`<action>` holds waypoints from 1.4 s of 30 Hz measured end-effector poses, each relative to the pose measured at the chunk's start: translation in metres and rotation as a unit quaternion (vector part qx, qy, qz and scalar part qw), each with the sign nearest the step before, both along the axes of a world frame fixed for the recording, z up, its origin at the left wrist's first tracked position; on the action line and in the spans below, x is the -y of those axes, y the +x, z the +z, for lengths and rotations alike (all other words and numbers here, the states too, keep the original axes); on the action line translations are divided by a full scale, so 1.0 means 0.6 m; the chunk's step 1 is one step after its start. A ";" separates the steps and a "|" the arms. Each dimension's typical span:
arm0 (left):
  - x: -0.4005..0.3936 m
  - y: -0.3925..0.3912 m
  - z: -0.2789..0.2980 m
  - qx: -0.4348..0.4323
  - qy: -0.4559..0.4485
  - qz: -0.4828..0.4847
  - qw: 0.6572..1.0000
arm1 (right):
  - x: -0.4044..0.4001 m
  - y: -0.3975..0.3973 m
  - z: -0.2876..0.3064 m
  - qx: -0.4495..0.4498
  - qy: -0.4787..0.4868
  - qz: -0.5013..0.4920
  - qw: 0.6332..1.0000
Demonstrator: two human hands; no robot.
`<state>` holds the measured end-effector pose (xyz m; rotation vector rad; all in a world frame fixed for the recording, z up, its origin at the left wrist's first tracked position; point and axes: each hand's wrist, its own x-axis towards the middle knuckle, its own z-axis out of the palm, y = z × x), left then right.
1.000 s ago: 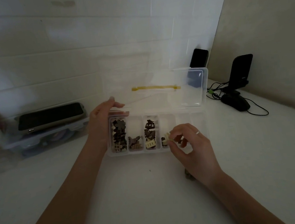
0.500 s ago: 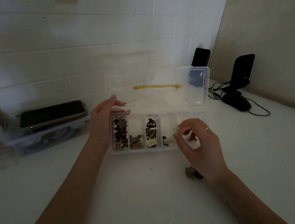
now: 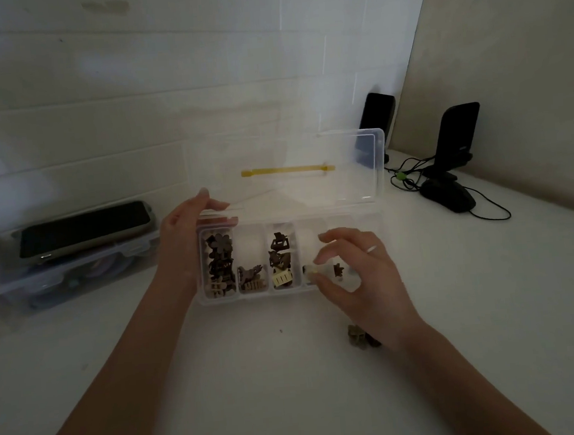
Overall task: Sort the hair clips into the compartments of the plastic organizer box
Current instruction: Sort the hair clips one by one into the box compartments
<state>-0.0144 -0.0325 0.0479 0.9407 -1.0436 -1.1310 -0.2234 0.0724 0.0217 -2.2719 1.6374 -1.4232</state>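
White table (image 3: pixel 491 304), dim tiled wall behind. Left hand (image 3: pixel 184 239) steadies box (image 3: pixel 216 300) at far-left corner, lid up. Right hand (image 3: pixel 362 280) hovers over fourth compartment, grip narrow, pinching cream clip (image 3: pixel 312 269). Loose clips (image 3: pixel 357 337) lie on table just under right wrist.

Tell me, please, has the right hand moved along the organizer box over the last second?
Yes. The right hand went right toward the end compartments of the organizer box, then came back left to the fourth compartment from the left.
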 end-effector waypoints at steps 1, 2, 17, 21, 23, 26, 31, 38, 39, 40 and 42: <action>0.000 -0.001 0.000 0.000 0.001 0.003 1.000 | -0.002 -0.002 0.005 0.009 0.006 -0.005 1.000; -0.001 -0.001 0.000 0.002 0.001 0.007 1.000 | -0.004 -0.007 0.011 0.027 0.007 -0.013 1.000; 0.010 0.011 -0.005 -0.017 0.027 0.023 0.999 | -0.046 -0.094 0.053 0.007 0.454 0.089 0.887; 0.010 0.010 -0.005 0.004 0.040 0.025 0.999 | -0.043 -0.083 0.043 -0.036 0.494 0.087 0.865; 0.009 0.009 -0.003 0.002 0.036 0.029 0.999 | -0.043 -0.077 0.040 -0.042 0.484 0.094 0.869; 0.004 0.006 0.000 0.002 0.035 0.039 0.999 | -0.044 -0.067 0.038 -0.062 0.454 0.102 0.883; 0.002 0.007 0.000 0.004 0.036 0.038 0.999 | -0.046 -0.063 0.037 -0.050 0.402 0.112 0.908; 0.005 0.008 -0.003 0.017 0.033 0.041 0.998 | -0.046 -0.056 0.039 -0.012 0.297 0.123 0.947; 0.006 0.009 -0.004 0.015 0.034 0.041 0.998 | -0.045 -0.052 0.039 0.001 0.278 0.128 0.952; 0.007 0.009 -0.004 0.012 0.036 0.040 0.998 | -0.042 -0.046 0.039 0.017 0.262 0.132 0.956; 0.008 0.008 -0.005 0.011 0.038 0.039 0.998 | -0.034 -0.026 0.038 0.027 0.234 0.132 0.963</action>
